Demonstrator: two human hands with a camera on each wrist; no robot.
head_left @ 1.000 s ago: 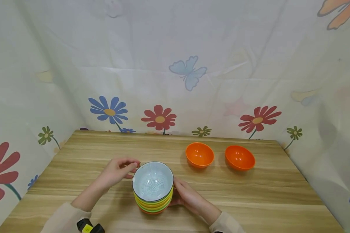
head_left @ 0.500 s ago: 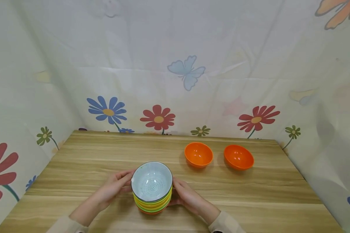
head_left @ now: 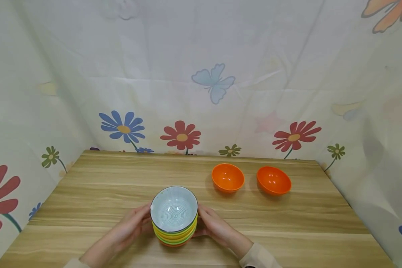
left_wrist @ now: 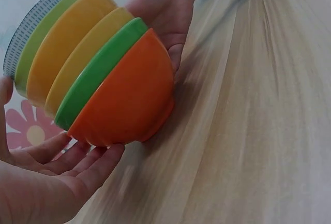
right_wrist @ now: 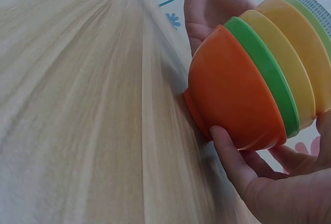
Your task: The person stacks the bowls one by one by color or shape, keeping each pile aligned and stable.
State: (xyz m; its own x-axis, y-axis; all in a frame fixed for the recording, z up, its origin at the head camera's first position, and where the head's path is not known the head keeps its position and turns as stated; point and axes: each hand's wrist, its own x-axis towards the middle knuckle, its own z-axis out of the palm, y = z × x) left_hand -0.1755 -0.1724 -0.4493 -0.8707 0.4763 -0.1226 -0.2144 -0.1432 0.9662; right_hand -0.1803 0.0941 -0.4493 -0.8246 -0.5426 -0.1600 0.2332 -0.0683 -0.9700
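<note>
A stack of nested bowls stands between my two hands near the front of the table. On top is a pale blue-grey bowl (head_left: pixel 175 208) with a dark rim and fine rings inside. Below it come light green and yellow bowls, then a green bowl (left_wrist: pixel 98 76), with an orange bowl (right_wrist: pixel 235 89) at the bottom. My left hand (head_left: pixel 130 225) holds the stack's left side, thumb by the top rim and fingers along the lower bowls. From the other side my right hand (head_left: pixel 217 227) grips it, its fingers partly hidden behind the bowls in the head view.
Two more orange bowls, a left one (head_left: pixel 227 178) and a right one (head_left: pixel 273 181), sit apart toward the back right of the wooden table (head_left: pixel 288 230). A white cloth (head_left: pixel 154 56) printed with flowers and a butterfly surrounds the table at the back and sides.
My left hand has come down from beside the top rim and closed against the stack's left side. The right hand and the two separate orange bowls have kept their places.
</note>
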